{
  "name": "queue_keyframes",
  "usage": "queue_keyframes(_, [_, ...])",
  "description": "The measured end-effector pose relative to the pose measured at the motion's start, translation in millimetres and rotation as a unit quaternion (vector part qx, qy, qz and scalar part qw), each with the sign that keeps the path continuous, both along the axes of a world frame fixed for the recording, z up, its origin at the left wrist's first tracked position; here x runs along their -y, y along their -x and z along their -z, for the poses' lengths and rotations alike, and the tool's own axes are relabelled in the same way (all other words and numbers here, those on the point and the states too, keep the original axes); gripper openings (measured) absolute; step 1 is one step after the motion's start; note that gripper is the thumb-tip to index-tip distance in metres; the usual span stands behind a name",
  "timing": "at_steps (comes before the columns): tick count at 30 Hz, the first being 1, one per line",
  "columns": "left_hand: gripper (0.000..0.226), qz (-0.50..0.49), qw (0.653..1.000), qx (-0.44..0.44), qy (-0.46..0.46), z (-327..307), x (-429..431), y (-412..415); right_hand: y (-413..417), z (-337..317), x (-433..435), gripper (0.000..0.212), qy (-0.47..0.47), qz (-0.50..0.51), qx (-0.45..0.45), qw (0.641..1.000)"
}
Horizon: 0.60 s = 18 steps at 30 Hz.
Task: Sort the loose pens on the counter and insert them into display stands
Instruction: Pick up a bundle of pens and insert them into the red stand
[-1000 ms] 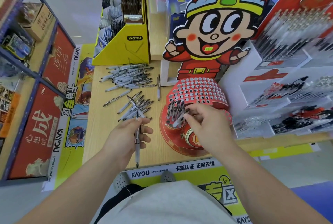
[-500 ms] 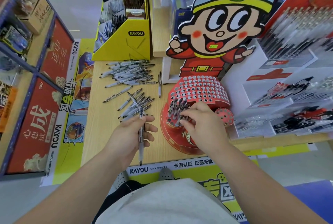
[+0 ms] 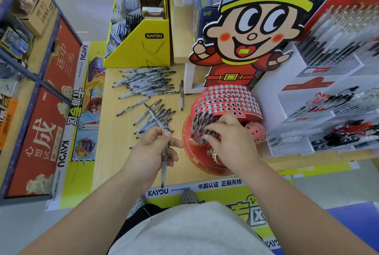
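Done: few seated pens [image 3: 202,123] in display stand [image 3: 225,99]; most holes vacant.
Remaining: loose piles [image 3: 147,85] on tabletop [image 3: 110,152].
Left grip [image 3: 151,152]: holding one pen [image 3: 165,158].
Right grip [image 3: 231,142]: curled over seated pens; hold unclear.

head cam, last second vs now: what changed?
Right hand shifted left onto the inserted pens in the red stand, fingers curling over their tops. Left hand kept gripping its pen; loose pens on the counter unmoved.
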<state>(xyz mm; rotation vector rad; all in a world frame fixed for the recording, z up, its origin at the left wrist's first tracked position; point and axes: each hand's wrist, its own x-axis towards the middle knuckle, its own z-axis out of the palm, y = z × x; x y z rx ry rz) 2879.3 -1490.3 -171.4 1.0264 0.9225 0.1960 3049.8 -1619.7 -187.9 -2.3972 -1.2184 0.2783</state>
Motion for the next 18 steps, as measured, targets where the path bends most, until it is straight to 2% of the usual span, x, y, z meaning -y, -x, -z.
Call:
queue_keyframes(7, [0.016, 0.043, 0.991, -0.036, -0.123, 0, 0, -4, 2, -12, 0, 0.029, -0.006, 0.003, -0.042, 0.999])
queue_keyframes(11, [0.023, 0.087, 0.987, -0.007, -0.134, -8, 1, -8, 11, -34, -1, 0.026, -0.116, 0.005, -0.165, 0.979])
queue_keyframes(15, [0.024, 0.131, 0.983, 0.014, -0.128, -17, 7, -14, 10, -43, -3, 0.017, -0.126, -0.020, -0.295, 0.947])
queue_keyframes(18, [0.025, 0.140, 0.983, 0.020, -0.118, -21, 8, -20, 6, -45, -1, 0.012, -0.130, -0.016, -0.328, 0.935])
